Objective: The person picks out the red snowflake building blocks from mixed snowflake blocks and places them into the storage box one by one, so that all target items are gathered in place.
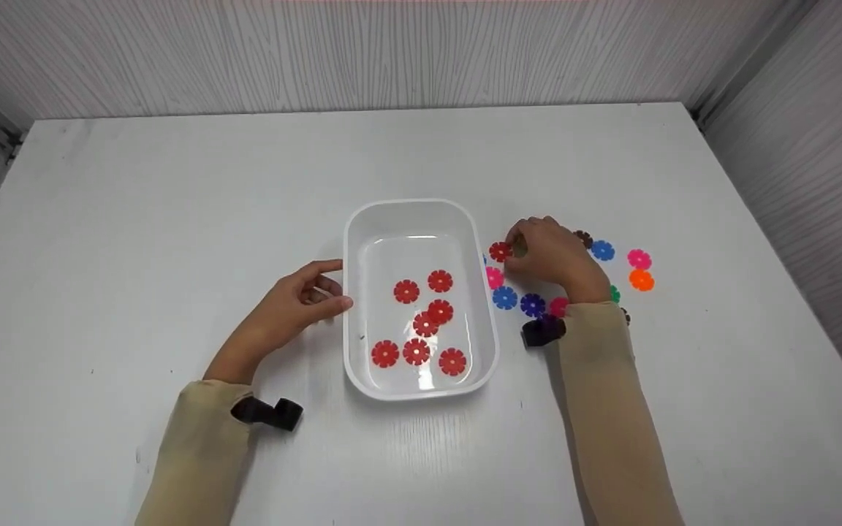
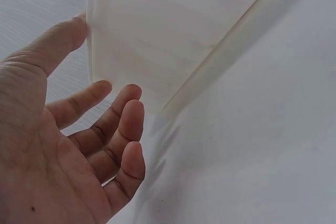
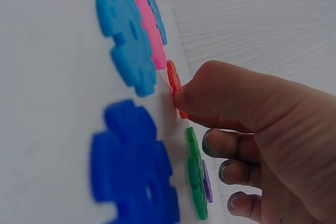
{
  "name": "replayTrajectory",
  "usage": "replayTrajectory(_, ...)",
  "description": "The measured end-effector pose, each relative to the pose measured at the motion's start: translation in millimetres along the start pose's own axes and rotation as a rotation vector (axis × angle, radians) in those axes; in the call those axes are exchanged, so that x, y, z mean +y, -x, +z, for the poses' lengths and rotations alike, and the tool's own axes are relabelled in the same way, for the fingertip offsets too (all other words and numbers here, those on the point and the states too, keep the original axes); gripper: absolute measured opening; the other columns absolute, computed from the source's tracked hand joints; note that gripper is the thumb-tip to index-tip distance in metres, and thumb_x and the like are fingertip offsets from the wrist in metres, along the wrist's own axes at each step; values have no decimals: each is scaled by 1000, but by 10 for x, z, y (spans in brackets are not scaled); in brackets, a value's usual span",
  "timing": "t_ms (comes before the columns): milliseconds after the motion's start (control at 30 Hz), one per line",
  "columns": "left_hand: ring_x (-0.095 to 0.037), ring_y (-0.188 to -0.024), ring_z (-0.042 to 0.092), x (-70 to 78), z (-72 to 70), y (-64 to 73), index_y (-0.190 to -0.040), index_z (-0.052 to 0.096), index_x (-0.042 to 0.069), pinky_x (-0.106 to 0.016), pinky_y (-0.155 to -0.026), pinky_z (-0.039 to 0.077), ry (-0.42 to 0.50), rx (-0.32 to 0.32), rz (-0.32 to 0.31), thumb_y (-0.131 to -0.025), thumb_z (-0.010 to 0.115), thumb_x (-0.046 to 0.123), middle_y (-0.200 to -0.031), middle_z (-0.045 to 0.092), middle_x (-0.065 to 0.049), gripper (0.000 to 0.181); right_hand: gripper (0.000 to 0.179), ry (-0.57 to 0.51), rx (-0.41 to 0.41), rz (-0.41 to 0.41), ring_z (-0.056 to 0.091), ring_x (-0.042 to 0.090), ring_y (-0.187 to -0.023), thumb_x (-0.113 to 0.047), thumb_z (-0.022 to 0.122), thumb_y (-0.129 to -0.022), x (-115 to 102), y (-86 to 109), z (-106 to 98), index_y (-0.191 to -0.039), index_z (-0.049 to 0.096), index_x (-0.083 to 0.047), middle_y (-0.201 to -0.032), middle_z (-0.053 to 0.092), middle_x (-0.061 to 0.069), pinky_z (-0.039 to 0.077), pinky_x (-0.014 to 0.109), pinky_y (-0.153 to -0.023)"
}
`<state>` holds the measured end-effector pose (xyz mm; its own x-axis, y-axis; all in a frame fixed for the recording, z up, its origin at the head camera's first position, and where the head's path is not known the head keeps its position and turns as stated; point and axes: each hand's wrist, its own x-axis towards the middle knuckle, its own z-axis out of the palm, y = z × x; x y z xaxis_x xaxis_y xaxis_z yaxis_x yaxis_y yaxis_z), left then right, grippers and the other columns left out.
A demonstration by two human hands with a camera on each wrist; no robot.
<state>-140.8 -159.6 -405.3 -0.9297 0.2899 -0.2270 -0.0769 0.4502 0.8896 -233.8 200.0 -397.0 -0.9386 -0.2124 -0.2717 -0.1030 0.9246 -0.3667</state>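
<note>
A white plastic tray holds several red, notched snowflake discs. My left hand is at its left side, the thumb resting at the rim and the index fingertip touching the outer wall; the other fingers curl loosely, holding nothing. To the right of the tray, my right hand pinches a red snowflake disc between thumb and finger. In the right wrist view this red disc stands close to the tabletop, partly hidden by the thumb. Whether it touches the table I cannot tell.
Around my right hand lie loose discs: blue, dark purple, pink, orange and brown. A green disc and others are partly under the hand and forearm. A wood-grain panel borders the white table behind.
</note>
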Motion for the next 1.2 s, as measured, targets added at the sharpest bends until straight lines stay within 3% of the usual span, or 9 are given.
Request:
replayTrajectory(367, -16, -86, 59, 1, 6, 10, -144, 44, 16, -30, -82, 47, -5, 4, 7, -90, 68, 33, -111, 59, -12, 61, 44, -53, -29, 31, 56, 27, -96, -26, 72, -80, 5, -2, -2, -117, 60, -7, -106, 61, 12, 54, 44, -89)
replayTrajectory(600, -17, -86, 58, 3, 14, 9, -144, 45, 17, -30, -80, 47, -3, 1, 0, -90, 68, 35, -112, 59, -13, 61, 45, -87, 0, 15, 54, 28, -100, -25, 71, -79, 44, 14, -38, -117, 58, -6, -109, 60, 12, 52, 46, -91)
replayTrajectory(767, -19, -88, 58, 21, 12, 11, -143, 45, 19, -30, -80, 47, -6, 1, -11, -89, 68, 38, -113, 59, -12, 62, 45, -145, 40, -17, 52, 28, -101, -24, 71, -79, 32, 58, -129, -117, 57, -5, -110, 57, 13, 54, 45, -88)
replayTrajectory(1000, -20, -88, 58, 29, 11, 13, -144, 44, 19, -30, -79, 46, -17, -1, -11, -89, 68, 37, -114, 59, -13, 62, 38, -169, 89, -90, 47, 23, -94, -16, 65, -80, -84, 182, -260, -115, 57, -4, -102, 51, 14, 51, 32, -72)
replayTrajectory(1200, -19, -87, 59, 12, 5, 13, -144, 44, 19, -30, -80, 46, -8, 1, -15, -89, 68, 38, -113, 59, -12, 63, 36, -168, 114, -132, 49, 24, -97, -17, 67, -81, -258, 281, -301, -115, 57, -7, -104, 51, 14, 54, 37, -80)
